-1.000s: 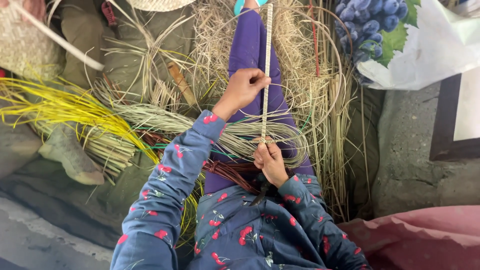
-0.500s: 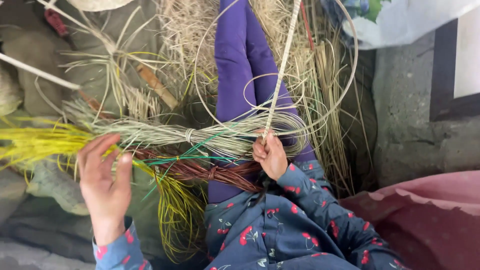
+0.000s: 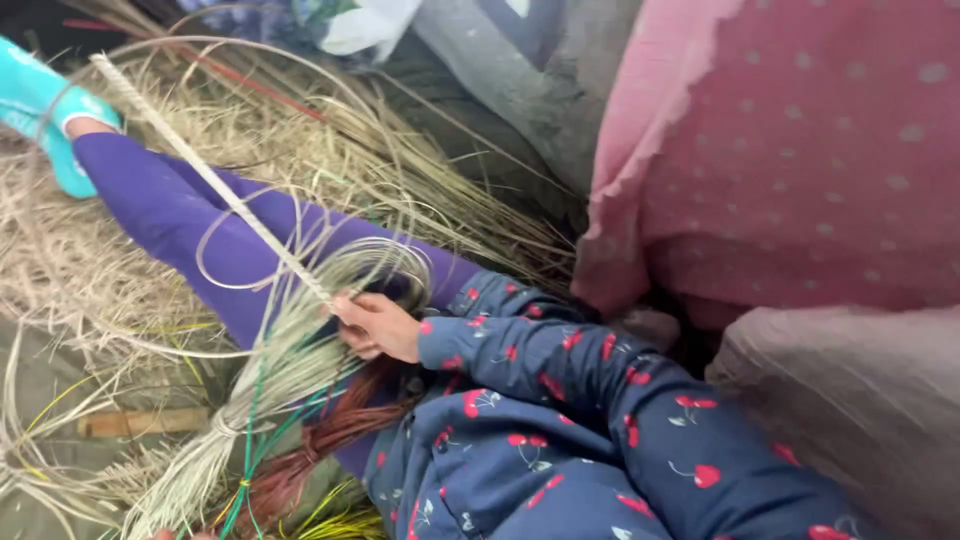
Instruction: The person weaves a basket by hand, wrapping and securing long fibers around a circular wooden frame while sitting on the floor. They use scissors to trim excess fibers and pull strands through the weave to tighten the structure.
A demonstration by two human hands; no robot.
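Pale straw braid [image 3: 215, 185] runs toward ten o'clock from the right hand [image 3: 378, 326], whose fingers pinch its end above the grass bundle [image 3: 270, 390]; left hand unseen.

One view only, the head cam, so no overlap with anything else. It looks steeply down over my lap, rolled so my outstretched leg [image 3: 180, 215] runs up to the upper left, foot in a teal sock [image 3: 40, 110] at the frame's edge. Close range: my right hand [image 3: 375, 325] sits near centre, sleeve [image 3: 560, 400] filling the lower right. Straw pile [image 3: 120, 270] fills the left half, pink dotted cloth [image 3: 790, 150] the upper right. My left hand falls outside the frame, save perhaps a sliver at the bottom edge.
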